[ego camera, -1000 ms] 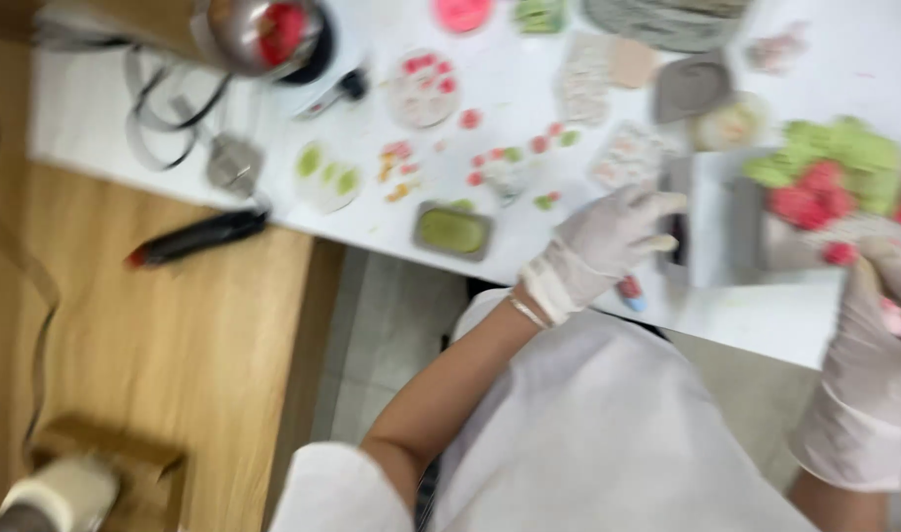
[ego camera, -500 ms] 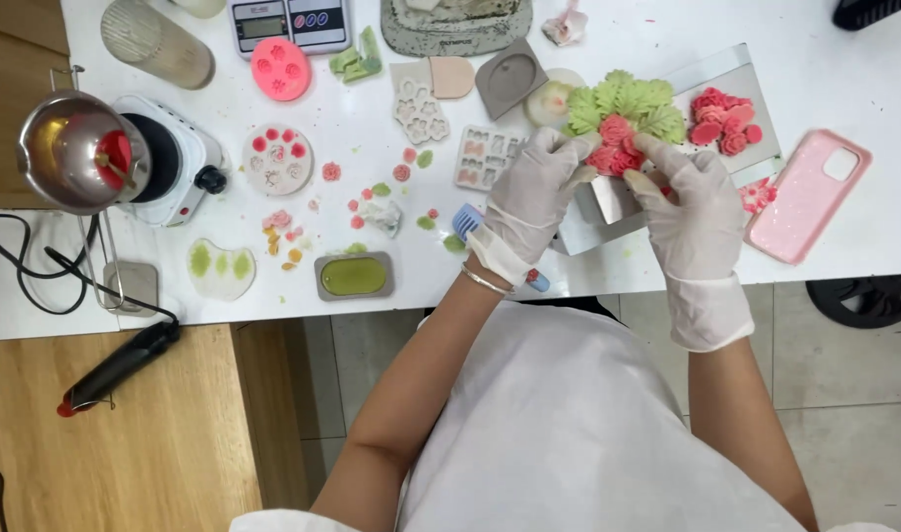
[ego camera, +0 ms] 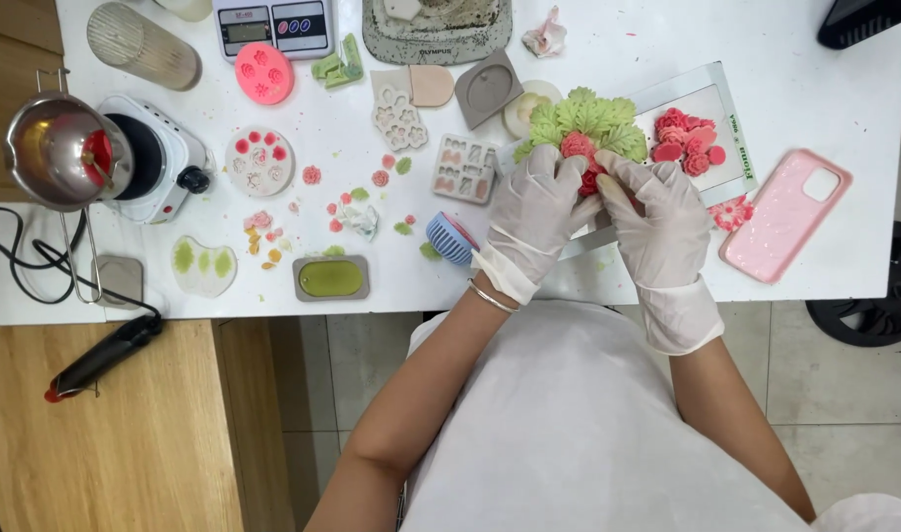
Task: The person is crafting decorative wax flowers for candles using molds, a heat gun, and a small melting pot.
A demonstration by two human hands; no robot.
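Both hands wear white gloves and meet over a white board (ego camera: 711,99) on the table. My left hand (ego camera: 534,212) and my right hand (ego camera: 657,212) pinch a small red flower piece (ego camera: 580,153) between their fingertips. It sits against a cluster of pale green leaf shapes (ego camera: 583,118). A pile of red flower pieces (ego camera: 685,138) lies on the board just right of the leaves. A blue ribbed round thing (ego camera: 449,236) lies by my left wrist.
A pink phone (ego camera: 785,214) lies at the right. Silicone moulds (ego camera: 465,167), a pink round mould (ego camera: 263,72), a green filled mould (ego camera: 330,279), a scale (ego camera: 271,27), a small hot plate (ego camera: 160,158) with a metal pot (ego camera: 62,150), and a black-and-red tool (ego camera: 101,357) lie to the left.
The view has steadied and settled over the table. Both hands have closed in on the red flower piece at the green leaves; the left hand moved there from the board's edge.
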